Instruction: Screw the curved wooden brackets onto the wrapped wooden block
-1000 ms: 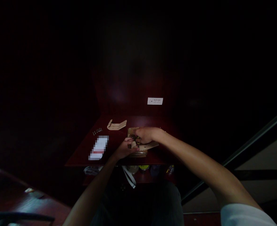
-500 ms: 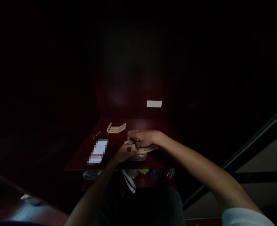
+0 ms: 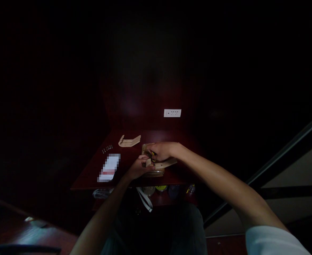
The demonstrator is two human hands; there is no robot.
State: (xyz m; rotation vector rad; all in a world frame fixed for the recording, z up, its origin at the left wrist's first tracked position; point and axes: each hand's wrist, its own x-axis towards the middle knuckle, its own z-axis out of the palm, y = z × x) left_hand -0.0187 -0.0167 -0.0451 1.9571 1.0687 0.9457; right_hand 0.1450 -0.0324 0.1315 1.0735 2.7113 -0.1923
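Note:
My left hand (image 3: 137, 169) is closed around the near end of a curved light wooden piece (image 3: 168, 163), which has a hole in it. Under that piece lies a flat brown block with a shiny wrapping (image 3: 157, 174). My right hand (image 3: 163, 151) is bent over the same end, gripping a small yellow-and-black tool (image 3: 153, 154) that looks like a screwdriver. Its tip is hidden by the fingers. Further back to the left rests a set of bent wooden strips (image 3: 129, 142), touched by neither hand.
Several small screws (image 3: 107, 148) lie in a row on the dark red table (image 3: 92, 179), behind a blurred-out white item (image 3: 109, 168). On a shelf beneath are round containers and a hanging white strap (image 3: 145, 201). A white socket (image 3: 172, 113) is on the back wall.
The whole view has shifted slightly, so the scene sits a little higher. My right hand is still on the tool and my left still on the wooden piece.

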